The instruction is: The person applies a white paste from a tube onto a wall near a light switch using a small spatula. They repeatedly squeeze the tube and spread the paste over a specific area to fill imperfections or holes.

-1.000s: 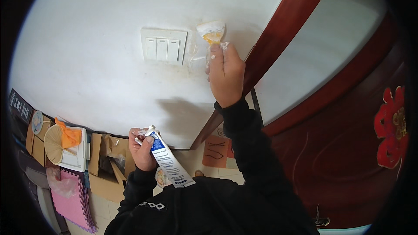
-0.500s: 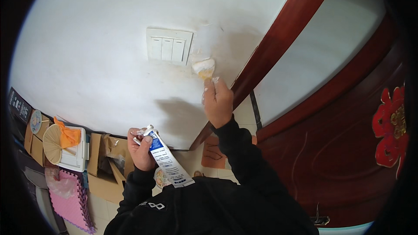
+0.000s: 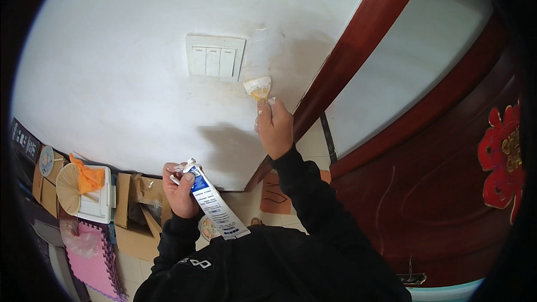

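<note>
My right hand [image 3: 274, 128] grips the yellow handle of a small putty knife [image 3: 258, 86], its blade smeared with white paste. The blade lies against the white wall [image 3: 140, 95], just below and right of a three-rocker light switch [image 3: 214, 59]. A pale smooth patch of filler [image 3: 258, 53] runs up the wall beside the switch. Lower left, my left hand [image 3: 182, 193] holds a white and blue tube of wall filler [image 3: 215, 204], nozzle end up, with white paste around its top and on my fingers. A thin white stick-like piece shows between those fingers; its kind is unclear.
A red-brown door frame [image 3: 347, 50] stands close to my right hand, and a dark red door [image 3: 436, 207] with a red decoration [image 3: 503, 162] is beyond it. At lower left are cardboard boxes [image 3: 134, 235], a round fan [image 3: 68, 187], an orange cloth [image 3: 88, 173] and pink foam mats [image 3: 92, 260].
The view has shifted slightly. The putty knife stays low beside the switch, and the smooth strip above it shows a little longer. My left hand still holds the tube.
</note>
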The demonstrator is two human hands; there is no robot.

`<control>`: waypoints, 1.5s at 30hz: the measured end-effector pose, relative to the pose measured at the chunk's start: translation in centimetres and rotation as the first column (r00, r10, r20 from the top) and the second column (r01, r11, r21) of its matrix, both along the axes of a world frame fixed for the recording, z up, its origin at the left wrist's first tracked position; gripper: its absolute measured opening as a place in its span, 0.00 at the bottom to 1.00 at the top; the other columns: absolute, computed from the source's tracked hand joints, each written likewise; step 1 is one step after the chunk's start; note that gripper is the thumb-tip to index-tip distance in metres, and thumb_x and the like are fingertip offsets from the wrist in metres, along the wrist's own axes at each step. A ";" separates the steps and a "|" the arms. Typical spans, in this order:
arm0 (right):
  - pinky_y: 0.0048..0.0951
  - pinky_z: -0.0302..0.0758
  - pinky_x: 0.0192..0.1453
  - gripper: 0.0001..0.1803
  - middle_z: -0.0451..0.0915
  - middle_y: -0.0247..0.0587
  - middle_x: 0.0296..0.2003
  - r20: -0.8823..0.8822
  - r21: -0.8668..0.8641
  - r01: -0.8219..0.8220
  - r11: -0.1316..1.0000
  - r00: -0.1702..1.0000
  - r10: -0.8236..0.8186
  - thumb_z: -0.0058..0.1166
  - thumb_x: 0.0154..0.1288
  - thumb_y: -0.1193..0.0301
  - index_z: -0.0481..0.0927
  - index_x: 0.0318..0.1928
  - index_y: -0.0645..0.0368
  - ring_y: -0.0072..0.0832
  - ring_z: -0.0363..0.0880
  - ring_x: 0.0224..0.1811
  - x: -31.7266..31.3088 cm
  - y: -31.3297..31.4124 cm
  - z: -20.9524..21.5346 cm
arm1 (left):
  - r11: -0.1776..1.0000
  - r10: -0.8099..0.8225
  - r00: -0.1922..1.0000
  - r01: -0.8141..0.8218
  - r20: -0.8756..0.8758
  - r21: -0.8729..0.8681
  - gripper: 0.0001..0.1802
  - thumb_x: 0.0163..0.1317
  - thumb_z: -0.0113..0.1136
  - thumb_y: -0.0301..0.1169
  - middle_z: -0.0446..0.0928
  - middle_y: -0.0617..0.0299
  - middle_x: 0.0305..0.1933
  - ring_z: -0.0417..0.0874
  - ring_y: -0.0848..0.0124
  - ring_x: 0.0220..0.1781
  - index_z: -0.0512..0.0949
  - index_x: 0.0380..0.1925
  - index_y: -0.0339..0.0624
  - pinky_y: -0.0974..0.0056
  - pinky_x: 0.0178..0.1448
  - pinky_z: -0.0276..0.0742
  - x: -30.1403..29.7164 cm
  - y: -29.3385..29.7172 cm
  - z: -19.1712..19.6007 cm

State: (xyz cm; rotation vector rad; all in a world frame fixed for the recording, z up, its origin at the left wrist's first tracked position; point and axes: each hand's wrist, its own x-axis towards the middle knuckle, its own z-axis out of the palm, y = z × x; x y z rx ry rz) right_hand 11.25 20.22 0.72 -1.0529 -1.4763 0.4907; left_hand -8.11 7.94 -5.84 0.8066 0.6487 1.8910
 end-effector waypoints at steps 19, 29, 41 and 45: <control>0.26 0.65 0.17 0.13 0.70 0.37 0.14 -0.143 -0.012 -0.037 0.999 0.989 0.035 0.44 0.69 0.71 0.66 0.26 0.62 0.23 0.70 0.14 -0.4 -2.8 1.1 | 1.000 0.017 1.000 -0.017 -0.009 -0.003 0.11 0.59 0.55 0.25 0.76 0.51 0.33 0.74 0.75 0.28 0.64 0.37 0.44 0.74 0.30 0.71 -0.3 0.0 -0.9; 0.21 0.63 0.16 0.12 0.67 0.32 0.15 -0.316 -0.286 -0.137 0.948 0.948 0.042 0.41 0.70 0.70 0.65 0.28 0.61 0.19 0.66 0.13 0.1 -2.1 -2.3 | 1.000 -0.009 1.000 0.009 -0.008 0.012 0.12 0.58 0.57 0.27 0.76 0.52 0.32 0.73 0.76 0.28 0.64 0.37 0.45 0.74 0.31 0.70 -0.1 0.3 -0.4; 0.21 0.62 0.15 0.13 0.67 0.33 0.15 -0.366 -0.256 -0.173 0.951 0.928 0.070 0.43 0.70 0.70 0.65 0.27 0.61 0.18 0.65 0.12 0.9 -0.7 0.8 | 1.000 -0.010 1.000 0.010 -0.025 -0.014 0.12 0.58 0.57 0.26 0.76 0.51 0.32 0.74 0.75 0.28 0.64 0.36 0.45 0.73 0.30 0.71 0.0 0.0 0.1; 0.21 0.62 0.15 0.12 0.67 0.33 0.15 -0.317 -0.030 -0.176 0.984 0.935 0.158 0.44 0.69 0.71 0.66 0.27 0.62 0.18 0.65 0.12 0.5 -2.1 2.0 | 1.000 0.014 1.000 -0.014 -0.001 -0.007 0.11 0.58 0.57 0.25 0.76 0.51 0.33 0.74 0.75 0.28 0.64 0.36 0.44 0.74 0.30 0.72 -0.1 -0.2 -0.6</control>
